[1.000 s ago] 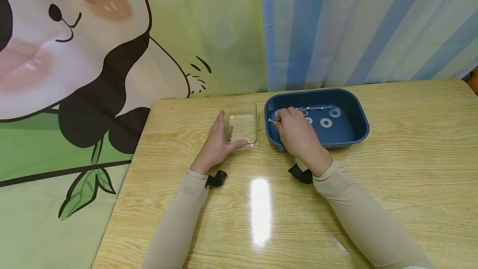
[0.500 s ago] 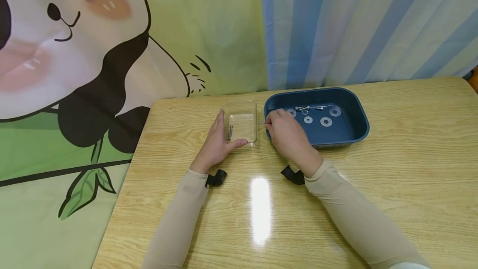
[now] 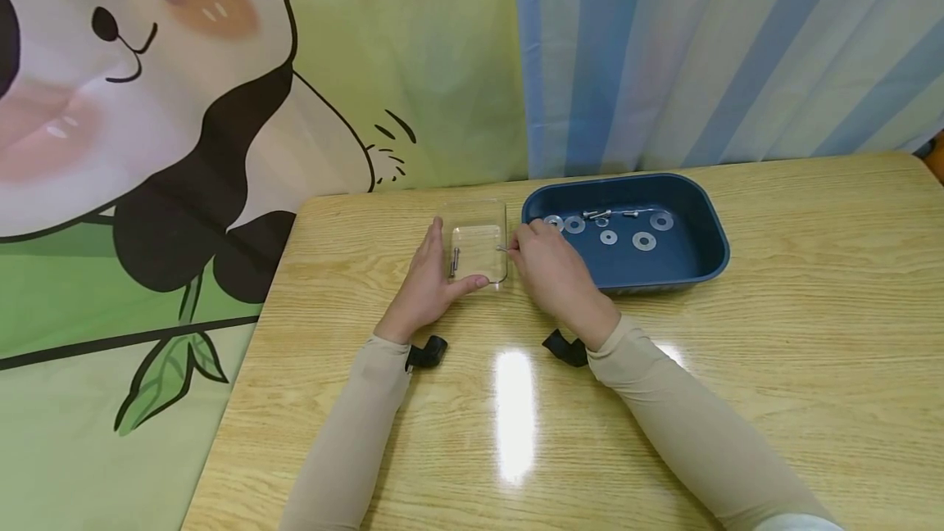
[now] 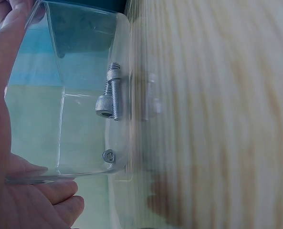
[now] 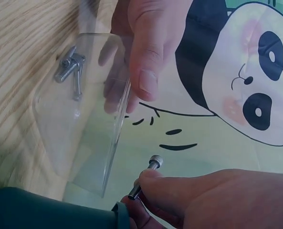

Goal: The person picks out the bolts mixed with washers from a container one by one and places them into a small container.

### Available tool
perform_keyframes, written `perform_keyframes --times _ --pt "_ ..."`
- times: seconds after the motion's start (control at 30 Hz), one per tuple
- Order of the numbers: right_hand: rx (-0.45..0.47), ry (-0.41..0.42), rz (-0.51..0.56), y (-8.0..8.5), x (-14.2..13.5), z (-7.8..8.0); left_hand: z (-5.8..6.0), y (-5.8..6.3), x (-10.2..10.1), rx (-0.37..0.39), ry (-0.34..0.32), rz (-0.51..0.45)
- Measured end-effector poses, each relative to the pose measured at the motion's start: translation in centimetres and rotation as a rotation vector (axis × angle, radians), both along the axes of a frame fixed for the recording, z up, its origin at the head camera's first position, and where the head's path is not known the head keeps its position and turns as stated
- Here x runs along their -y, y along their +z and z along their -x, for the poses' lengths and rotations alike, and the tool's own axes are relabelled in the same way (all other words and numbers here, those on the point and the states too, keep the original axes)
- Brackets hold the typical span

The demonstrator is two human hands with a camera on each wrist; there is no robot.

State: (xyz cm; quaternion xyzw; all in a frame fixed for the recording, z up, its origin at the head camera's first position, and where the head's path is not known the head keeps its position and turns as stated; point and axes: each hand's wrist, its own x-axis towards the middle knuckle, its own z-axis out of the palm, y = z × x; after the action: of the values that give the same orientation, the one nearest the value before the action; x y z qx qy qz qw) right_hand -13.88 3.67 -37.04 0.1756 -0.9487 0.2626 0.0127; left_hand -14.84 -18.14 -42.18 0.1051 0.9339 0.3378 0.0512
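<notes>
My right hand (image 3: 549, 269) pinches a socket-head screw (image 5: 145, 176) between thumb and fingers. Its head points away from the fingertips, at the right rim of a clear plastic box (image 3: 483, 210). My left hand (image 3: 428, 285) rests around the near left corner of that box, its fingers straight along the left side and the thumb lying by the near rim. Inside the box, the left wrist view shows two screws (image 4: 114, 95) lying across each other and another screw (image 4: 109, 156) seen end-on. The box stands on the table, right beside the blue tub.
A dark blue tub (image 3: 715, 256) stands to the right of the box. Flat washers (image 3: 644, 241) and several small screws (image 3: 597, 214) lie on its floor. Behind the wooden table (image 3: 413, 449) hang a panda-print cloth (image 3: 442, 64) and a blue striped curtain (image 3: 664, 64).
My right hand has moved left with the screw, from inside the blue tub, over its left rim, to the right side of the clear box. My left hand has stayed in place.
</notes>
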Motion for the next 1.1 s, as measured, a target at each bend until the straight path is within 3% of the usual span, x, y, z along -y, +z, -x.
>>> perform_keyframes --times 1.1 --pt "-0.035 0.068 -0.085 -0.9 2.0 0.7 0.0 0.0 0.0 0.011 0.004 -0.006"
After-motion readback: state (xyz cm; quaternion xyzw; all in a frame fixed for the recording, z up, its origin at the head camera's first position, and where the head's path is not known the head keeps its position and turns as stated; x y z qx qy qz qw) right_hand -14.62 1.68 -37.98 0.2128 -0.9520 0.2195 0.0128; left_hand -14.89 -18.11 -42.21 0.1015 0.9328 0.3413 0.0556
